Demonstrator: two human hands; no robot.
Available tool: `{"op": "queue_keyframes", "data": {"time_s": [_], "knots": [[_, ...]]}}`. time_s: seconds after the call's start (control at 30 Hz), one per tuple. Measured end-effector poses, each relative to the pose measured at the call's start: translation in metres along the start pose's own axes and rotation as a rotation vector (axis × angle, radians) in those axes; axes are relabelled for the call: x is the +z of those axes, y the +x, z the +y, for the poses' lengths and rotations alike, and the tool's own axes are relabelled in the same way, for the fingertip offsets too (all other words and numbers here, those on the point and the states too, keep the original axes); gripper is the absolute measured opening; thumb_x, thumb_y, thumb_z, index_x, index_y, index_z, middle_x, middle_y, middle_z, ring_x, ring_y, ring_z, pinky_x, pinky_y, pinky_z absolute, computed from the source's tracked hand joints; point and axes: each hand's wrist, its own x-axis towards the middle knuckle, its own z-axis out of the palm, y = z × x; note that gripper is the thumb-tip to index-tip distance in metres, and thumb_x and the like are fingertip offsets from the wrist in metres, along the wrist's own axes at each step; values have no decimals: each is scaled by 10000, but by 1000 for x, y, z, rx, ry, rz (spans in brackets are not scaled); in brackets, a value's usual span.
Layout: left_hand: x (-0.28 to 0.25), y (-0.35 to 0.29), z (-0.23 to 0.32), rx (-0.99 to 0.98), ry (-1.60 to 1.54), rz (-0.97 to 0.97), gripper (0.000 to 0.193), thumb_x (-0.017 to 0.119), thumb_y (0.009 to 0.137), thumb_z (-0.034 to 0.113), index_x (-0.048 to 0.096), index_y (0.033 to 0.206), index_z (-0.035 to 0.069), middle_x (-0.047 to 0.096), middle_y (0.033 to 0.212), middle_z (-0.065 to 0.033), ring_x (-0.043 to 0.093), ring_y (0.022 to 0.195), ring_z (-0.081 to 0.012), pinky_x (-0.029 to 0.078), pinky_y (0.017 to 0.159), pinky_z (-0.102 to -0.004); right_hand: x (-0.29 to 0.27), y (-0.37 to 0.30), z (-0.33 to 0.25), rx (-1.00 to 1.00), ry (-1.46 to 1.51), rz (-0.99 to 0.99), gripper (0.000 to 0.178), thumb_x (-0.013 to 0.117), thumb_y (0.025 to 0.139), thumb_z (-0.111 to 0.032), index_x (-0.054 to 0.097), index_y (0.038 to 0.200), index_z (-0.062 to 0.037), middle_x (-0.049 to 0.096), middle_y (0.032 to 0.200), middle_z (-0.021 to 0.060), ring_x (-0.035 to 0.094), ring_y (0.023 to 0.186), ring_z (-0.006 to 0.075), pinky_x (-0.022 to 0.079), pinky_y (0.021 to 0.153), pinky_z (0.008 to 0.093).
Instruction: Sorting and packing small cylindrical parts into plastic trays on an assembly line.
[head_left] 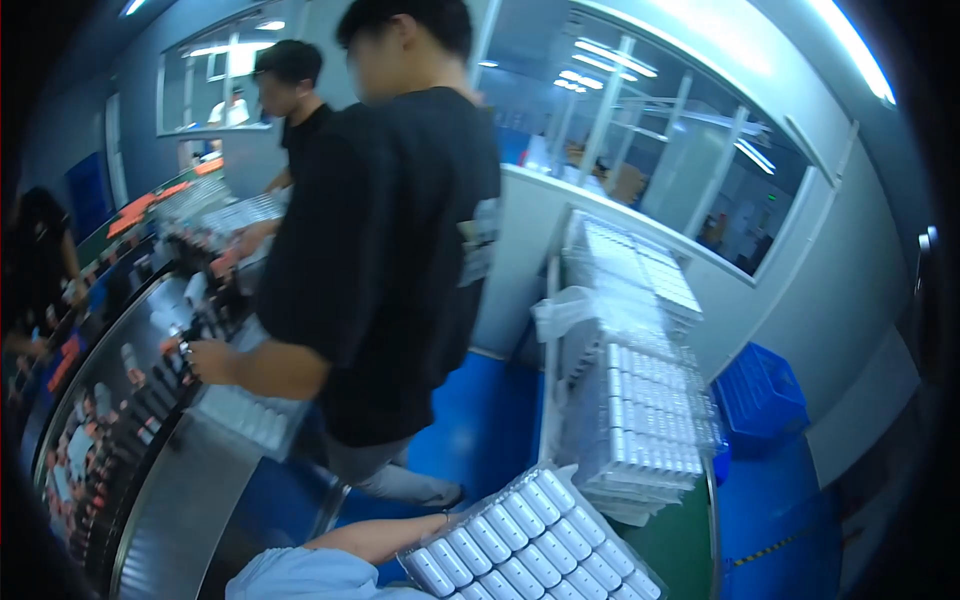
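From the lower edge my left forearm [375,540], in a light blue sleeve, reaches to the near tray. Its hand goes behind the tray's far left edge, so the fingers are hidden. That clear plastic tray [570,473] is tilted and filled with rows of white rounded cases [523,515]. It appears held up by my left hand, close to a stack of similar filled trays [650,410]. My right hand is outside the picture.
A person in black [390,230] stands close ahead at a conveyor [190,500] strewn with small white and orange parts. Another person [290,90] is farther along. The tray stack stands on a green-topped table [680,545]. Blue crates [760,395] sit beyond it by the wall.
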Motion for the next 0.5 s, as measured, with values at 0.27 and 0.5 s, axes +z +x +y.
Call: {"op": "queue_keyframes", "data": {"time_s": [0.27,0.5], "knots": [[-109,-216,-80,-121,-11,331,288,442,900,252,563,1004,12,640,916,-54,601,762,-186,471,693,-324,106,8,-85,-150,90,-252,263,600,779,-160,581,1016,-46,579,969,144,555,911,240,443,806,319],[-179,-376,-121,-133,21,573,288,442,900,252,565,998,11,642,911,-55,602,754,-187,472,687,-326,197,14,-174,-308,141,-355,270,595,780,-154,574,1025,-42,573,976,144,549,918,240,437,812,317]]}}
